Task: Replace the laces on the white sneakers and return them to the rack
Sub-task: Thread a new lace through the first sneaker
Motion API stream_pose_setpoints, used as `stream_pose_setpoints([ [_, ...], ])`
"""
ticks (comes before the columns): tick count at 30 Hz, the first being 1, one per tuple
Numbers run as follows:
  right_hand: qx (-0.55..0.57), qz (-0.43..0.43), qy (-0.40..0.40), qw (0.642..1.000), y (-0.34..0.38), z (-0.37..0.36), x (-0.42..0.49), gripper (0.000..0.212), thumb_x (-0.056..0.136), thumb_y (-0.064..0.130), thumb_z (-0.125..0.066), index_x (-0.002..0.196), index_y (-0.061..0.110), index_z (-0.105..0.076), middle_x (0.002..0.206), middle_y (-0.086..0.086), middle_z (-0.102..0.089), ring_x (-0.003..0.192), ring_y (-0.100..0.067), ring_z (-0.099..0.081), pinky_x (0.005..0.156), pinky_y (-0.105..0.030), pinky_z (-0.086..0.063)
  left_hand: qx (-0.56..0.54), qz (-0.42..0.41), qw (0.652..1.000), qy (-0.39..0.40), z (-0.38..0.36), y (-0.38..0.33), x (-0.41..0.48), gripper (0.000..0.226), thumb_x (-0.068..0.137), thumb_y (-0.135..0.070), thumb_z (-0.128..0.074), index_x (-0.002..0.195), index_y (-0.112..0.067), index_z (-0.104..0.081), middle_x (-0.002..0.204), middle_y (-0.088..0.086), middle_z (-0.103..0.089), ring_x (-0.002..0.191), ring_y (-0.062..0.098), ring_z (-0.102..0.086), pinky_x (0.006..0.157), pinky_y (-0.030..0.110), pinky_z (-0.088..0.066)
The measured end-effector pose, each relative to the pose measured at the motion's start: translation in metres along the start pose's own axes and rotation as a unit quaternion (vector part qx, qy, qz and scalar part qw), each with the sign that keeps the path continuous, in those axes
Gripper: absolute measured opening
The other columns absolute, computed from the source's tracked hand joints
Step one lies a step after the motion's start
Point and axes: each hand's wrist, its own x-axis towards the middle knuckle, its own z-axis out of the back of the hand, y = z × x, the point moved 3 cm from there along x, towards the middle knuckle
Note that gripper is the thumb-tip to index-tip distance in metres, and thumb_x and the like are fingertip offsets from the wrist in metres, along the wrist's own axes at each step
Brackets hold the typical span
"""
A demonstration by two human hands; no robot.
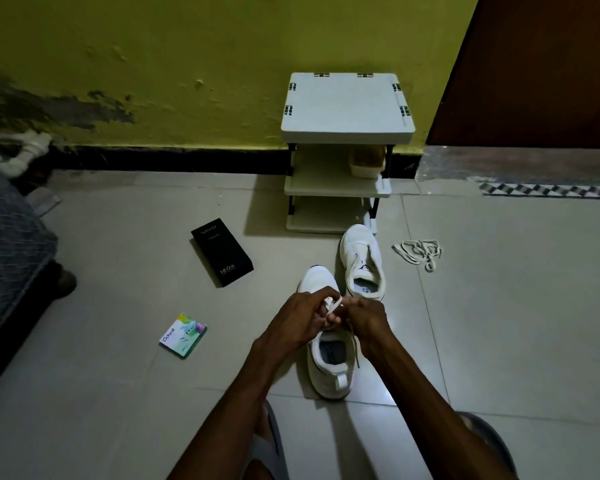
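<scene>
Pinching lace (335,302), vivo box (221,252), Odonil packet (183,336)

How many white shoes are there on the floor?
2. One shoe lies close, under the left hand and right hand, which pinch its lace. The other shoe lies farther off, by the rack. A pale thing on the rack's shelf is too dim to name.

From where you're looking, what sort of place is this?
Probably a room at home, near what looks like a door: a small shoe rack stands on the tiled floor against a painted wall.
</scene>
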Motion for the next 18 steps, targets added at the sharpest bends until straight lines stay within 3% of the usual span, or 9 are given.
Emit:
stream_pose_setpoints([
  [2, 0.003, 0.014, 0.017, 1.0, -0.0011, -0.0016, 0.0009, 0.029, 0.084, -0.014, -0.053, 0.106, 0.004, -0.054, 0.072, -0.018, -0.066, 0.059, -0.023, -0.063, 0.057, -0.029, -0.055, -0.024, 0.03, 0.999, 0.0, 0.0024, 0.0035, 0.0005, 0.04, 0.078, -0.015, -0.075, 0.111, -0.033, -0.061, 0.081, -0.005, -0.068, 0.073, 0.01, -0.062, 0.072, 0.017, -0.049],
  [7, -0.04, 0.064, 0.086, 0.993, 0.002, -0.0004, -0.0029, 0.024, 0.091, 0.003, -0.064, 0.102, 0.013, -0.045, 0.07, -0.008, -0.068, 0.057, -0.007, -0.063, 0.058, -0.02, -0.047, -0.031, 0.051, 0.998, 0.014, 0.0074, 0.0063, 0.0047, 0.038, 0.07, -0.025, -0.079, 0.104, -0.036, -0.064, 0.08, -0.001, -0.072, 0.077, 0.011, -0.068, 0.075, 0.024, -0.055],
  [10, -0.058, 0.057, 0.076, 0.994, -0.0021, -0.001, 0.0018, 0.046, 0.087, 0.01, -0.071, 0.122, 0.009, -0.041, 0.08, -0.009, -0.068, 0.065, -0.009, -0.064, 0.06, -0.022, -0.048, -0.003, 0.043, 0.999, 0.01, 0.0074, 0.0045, 0.0055, 0.039, 0.065, -0.044, -0.072, 0.102, -0.041, -0.061, 0.086, -0.003, -0.071, 0.082, 0.014, -0.065, 0.073, 0.027, -0.054],
  [14, -0.079, 0.043, 0.076, 0.993, -0.0023, -0.0027, 0.0044, 0.054, 0.078, 0.005, -0.078, 0.119, 0.009, -0.045, 0.079, -0.008, -0.065, 0.067, -0.014, -0.063, 0.059, -0.025, -0.051, -0.028, 0.035, 0.999, 0.026, 0.0083, 0.0038, 0.0023, 0.034, 0.069, -0.03, -0.078, 0.098, -0.035, -0.061, 0.08, -0.002, -0.07, 0.075, 0.016, -0.065, 0.072, 0.032, -0.056],
  [18, -0.189, 0.138, 0.066, 0.97, 0.0037, 0.0038, 0.0018, 0.058, 0.065, 0.001, -0.086, 0.108, 0.011, -0.048, 0.074, -0.003, -0.063, 0.067, -0.012, -0.06, 0.067, -0.034, -0.056, -0.047, 0.031, 0.997, 0.051, 0.0082, 0.0048, 0.0007, 0.036, 0.074, -0.015, -0.067, 0.102, -0.032, -0.053, 0.077, -0.004, -0.07, 0.077, 0.019, -0.066, 0.074, 0.038, -0.056],
])
